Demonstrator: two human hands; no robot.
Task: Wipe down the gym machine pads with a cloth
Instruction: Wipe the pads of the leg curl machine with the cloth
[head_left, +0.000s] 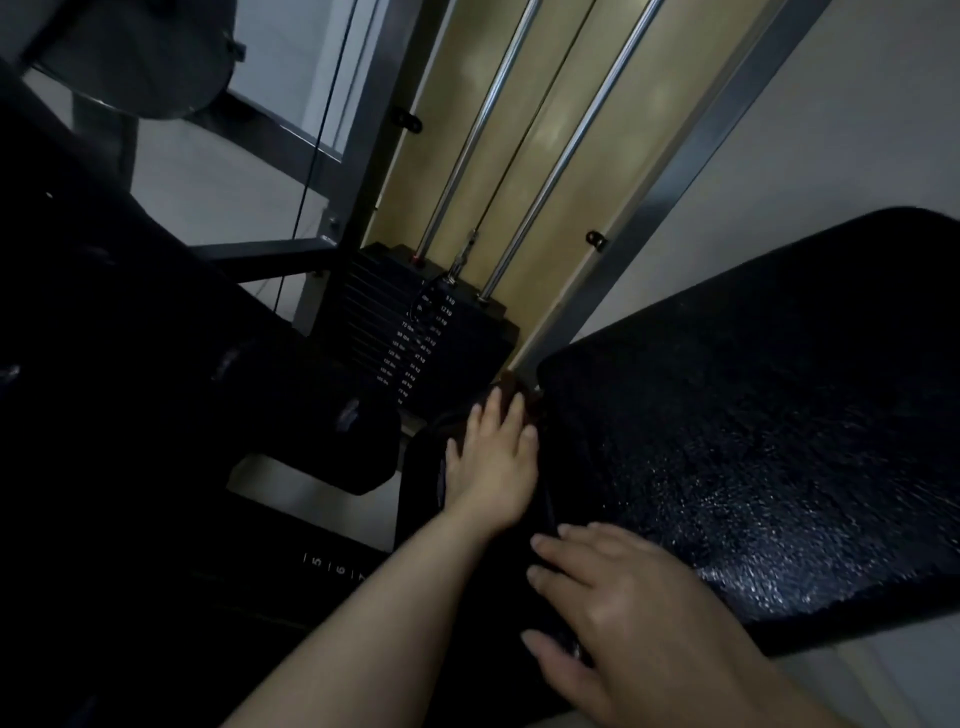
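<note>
A large black textured pad (753, 415) fills the right side, tilted, with a damp sheen on its near part. My left hand (493, 462) lies flat with straight fingers on a dark surface just left of the pad's edge. Whether that surface is a dark cloth or another pad, I cannot tell in the dim light. My right hand (613, 597) rests nearer to me with its fingers spread, touching the dark gap beside the pad's near left corner. Neither hand plainly grips anything.
Behind the hands stands the black weight stack (415, 332) with its printed numbers, two chrome guide rods (561, 156) and a cable. A grey steel frame (363, 156) rises at the left. A dark roller pad (358, 441) and a numbered adjustment scale (332, 566) lie to the left.
</note>
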